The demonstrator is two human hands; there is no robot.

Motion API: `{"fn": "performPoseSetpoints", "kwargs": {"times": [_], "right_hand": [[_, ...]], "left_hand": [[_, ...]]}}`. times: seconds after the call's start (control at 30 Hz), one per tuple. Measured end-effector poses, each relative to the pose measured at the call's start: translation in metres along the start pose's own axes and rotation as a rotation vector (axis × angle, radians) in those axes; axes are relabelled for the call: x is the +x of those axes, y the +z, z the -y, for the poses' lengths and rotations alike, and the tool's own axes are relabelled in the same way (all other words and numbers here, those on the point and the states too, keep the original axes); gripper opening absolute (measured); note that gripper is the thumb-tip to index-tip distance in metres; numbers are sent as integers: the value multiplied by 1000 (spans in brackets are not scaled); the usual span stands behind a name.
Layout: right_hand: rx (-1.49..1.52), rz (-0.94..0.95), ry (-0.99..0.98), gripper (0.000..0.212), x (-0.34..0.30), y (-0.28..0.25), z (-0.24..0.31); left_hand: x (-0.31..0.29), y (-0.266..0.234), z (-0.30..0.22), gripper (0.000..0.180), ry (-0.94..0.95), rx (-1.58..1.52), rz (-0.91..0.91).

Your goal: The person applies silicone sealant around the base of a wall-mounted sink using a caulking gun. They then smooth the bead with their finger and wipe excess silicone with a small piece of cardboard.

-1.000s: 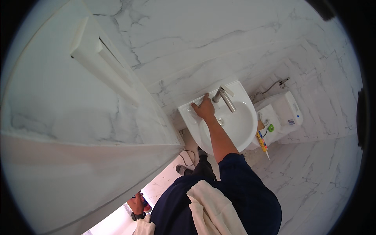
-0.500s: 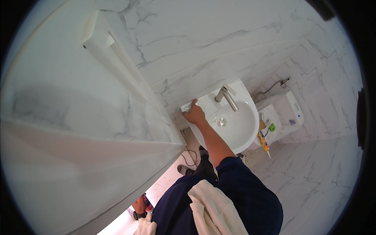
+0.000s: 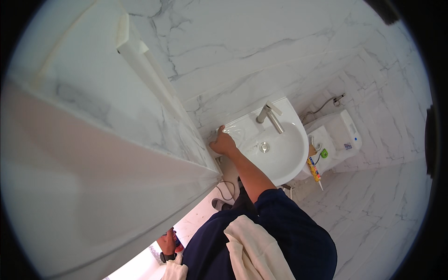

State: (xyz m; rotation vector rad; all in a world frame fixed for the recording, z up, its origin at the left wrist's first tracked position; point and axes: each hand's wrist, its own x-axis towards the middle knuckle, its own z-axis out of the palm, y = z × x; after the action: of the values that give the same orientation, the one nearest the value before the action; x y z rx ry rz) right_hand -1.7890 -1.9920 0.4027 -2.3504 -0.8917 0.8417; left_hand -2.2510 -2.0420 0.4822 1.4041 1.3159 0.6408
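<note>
Nearest the body, low and left, the left hand (image 3: 166, 242) has its fingers wrapped around a red-and-blue container (image 3: 178, 246), its exact kind hard to tell. Further out, the right hand (image 3: 224, 143) has slid leftward, away from the tap, to the washbasin's rear left corner; judging from that, the work is now at this end of the rear edge, and the ledge between fingers and tap is uncovered. Its thumb side reaches up at the corner while the other fingers bend at the outer edge; whether they grip or merely rest, I cannot tell. The white washbasin (image 3: 284, 151) spreads rightward from these fingers: its straight back runs up and right along the marble-patterned wall (image 3: 224, 93), and its rounded front points down and right. Width and depth look alike, so no long axis stands out. Right of the fingers, the tap (image 3: 275, 122) aims its spout over the bowl; farther right are a yellow sealant cartridge (image 3: 313, 168) and a toilet (image 3: 343, 122).
</note>
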Motion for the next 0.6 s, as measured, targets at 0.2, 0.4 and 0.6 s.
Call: {"fn": "performPoseSetpoints", "kwargs": {"times": [0.2,0.4,0.6], "right_hand": [[4,18,-30,107,-3,7,6],[-81,68,-32,109,-8,6,12],[-86,85,-49,107,-12,3,15]], "left_hand": [[1,1,7,37,-76,6,0],[-3,3,8,36,-88,-28,41],[-6,8,3,33,-143,-102,-9]]}}
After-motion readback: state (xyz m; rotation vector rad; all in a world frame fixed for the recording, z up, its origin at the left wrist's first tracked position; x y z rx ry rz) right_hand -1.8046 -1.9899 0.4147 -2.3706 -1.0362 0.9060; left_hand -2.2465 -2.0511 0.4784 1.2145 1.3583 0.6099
